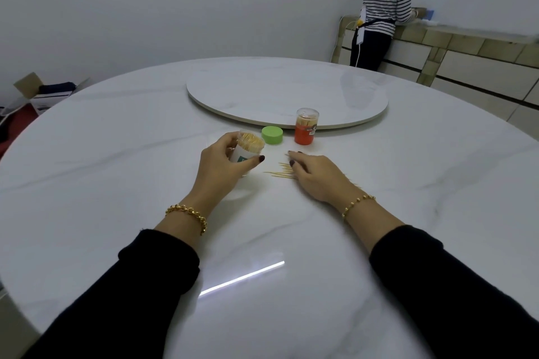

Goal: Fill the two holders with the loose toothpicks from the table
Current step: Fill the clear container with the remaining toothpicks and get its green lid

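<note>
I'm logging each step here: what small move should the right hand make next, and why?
Probably the right hand should pinch up a few loose toothpicks by its fingertips and carry them to the open holder, which the left hand grips tilted toward it. A green lid lies nearby; the orange holder is capped.

I count two holders, one white [244, 154] and one orange [305, 130], one green lid [272, 135], and roughly ten loose toothpicks [281, 172], partly hidden.

Left hand [224, 160] grips tilted open white holder [248, 150] just left of green lid [272, 135]; capped orange holder [305, 128] just right of it; right hand [313, 175] rests on loose toothpicks [278, 173] nearer the camera.
</note>
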`<state>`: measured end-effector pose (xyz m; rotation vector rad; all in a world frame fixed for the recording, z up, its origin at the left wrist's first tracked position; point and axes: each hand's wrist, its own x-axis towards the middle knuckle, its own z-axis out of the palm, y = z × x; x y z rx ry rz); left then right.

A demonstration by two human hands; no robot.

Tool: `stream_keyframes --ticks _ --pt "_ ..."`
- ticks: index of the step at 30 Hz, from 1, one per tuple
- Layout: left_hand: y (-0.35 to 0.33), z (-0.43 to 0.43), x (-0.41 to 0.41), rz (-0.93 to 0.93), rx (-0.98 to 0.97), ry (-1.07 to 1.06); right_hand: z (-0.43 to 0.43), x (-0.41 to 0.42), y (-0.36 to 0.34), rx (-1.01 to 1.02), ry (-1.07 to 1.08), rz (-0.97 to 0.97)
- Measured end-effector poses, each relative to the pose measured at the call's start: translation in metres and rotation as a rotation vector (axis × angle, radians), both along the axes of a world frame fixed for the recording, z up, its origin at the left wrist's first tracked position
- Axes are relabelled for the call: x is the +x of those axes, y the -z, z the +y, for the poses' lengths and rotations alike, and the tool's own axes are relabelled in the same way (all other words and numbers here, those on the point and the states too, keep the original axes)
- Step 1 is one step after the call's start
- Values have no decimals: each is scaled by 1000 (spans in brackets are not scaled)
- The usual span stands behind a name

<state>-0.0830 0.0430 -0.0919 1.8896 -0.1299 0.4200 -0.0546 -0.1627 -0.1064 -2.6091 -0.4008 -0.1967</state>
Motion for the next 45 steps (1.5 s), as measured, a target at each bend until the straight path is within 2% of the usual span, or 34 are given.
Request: stream_keyframes --ticks 5,8,11,17,22,25,28,34,38,45 --pt "0 -4 -1 -5 17 14 -2 -12 -7 141 -41 -34" --pt "-1 -4 -1 -10 17 20 -14 -17 -10 327 52 -33" --pt "-1 -6 -2 -15 26 27 -32 -24 -13 392 167 -46" --pt "-3 -10 -6 -22 23 33 -50 -31 -6 269 231 77" --pt "-2 -11 -6 -8 29 45 -24 -21 1 99 139 50" --pt "-2 -12 -6 -13 32 52 -7 -20 2 94 50 43" --pt "-1 -13 -6 -23 46 58 0 -20 -4 134 -18 123" --pt "-2 -14 -7 -17 53 70 -20 -14 -13 -26 -130 182" --pt "-2 -16 -9 -18 60 83 -24 -7 -10 -34 -132 70" --pt "-2 -16 -9 -11 68 80 -17 -5 2 88 -76 -196"
